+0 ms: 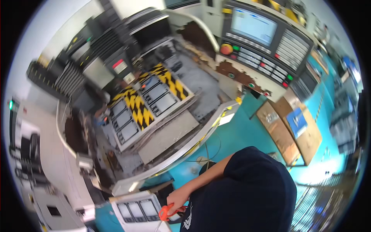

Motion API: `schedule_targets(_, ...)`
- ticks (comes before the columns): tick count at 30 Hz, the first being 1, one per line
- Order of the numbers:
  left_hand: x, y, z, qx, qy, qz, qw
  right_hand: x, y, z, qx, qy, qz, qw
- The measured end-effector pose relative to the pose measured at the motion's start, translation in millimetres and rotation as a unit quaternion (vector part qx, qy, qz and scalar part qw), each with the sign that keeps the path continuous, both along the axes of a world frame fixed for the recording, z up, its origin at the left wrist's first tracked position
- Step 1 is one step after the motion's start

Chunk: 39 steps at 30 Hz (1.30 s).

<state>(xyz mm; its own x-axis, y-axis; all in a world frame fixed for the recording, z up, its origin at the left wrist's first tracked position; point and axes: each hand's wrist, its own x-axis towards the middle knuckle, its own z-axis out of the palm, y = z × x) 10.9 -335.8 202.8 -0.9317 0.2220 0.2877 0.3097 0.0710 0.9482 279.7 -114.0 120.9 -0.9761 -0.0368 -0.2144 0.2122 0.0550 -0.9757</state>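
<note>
Bright even workshop light, glare on floor lower right, heavy fisheye bending at rim, motion blur throughout.

I'm wearing a dark navy short-sleeved t-shirt point(255, 189) with a loose fit, and the sleeve point(241, 164) ends above my elbow, so my forearm is bare. There's a small white print point(188, 219) low on the front of the shirt. No gloves on my hands.
</note>
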Motion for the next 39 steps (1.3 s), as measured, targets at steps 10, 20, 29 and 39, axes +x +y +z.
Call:
schedule_targets(10,-3,136,38,-0.134,0.163,-0.192,0.958,46,13,26,-0.006,0.023,-0.167,0.986)
schedule_targets(20,-33,158,24,-0.035,0.021,-0.327,0.944,31,33,1,-0.024,0.105,-0.325,0.940)
schedule_targets(29,-126,298,82,0.411,0.416,-0.616,0.528,9,45,8,0.034,0.264,-0.264,0.927)
schedule_targets(39,21,254,135,-0.055,0.276,-0.306,0.909,51,33,24,0.044,0.234,-0.308,0.921)
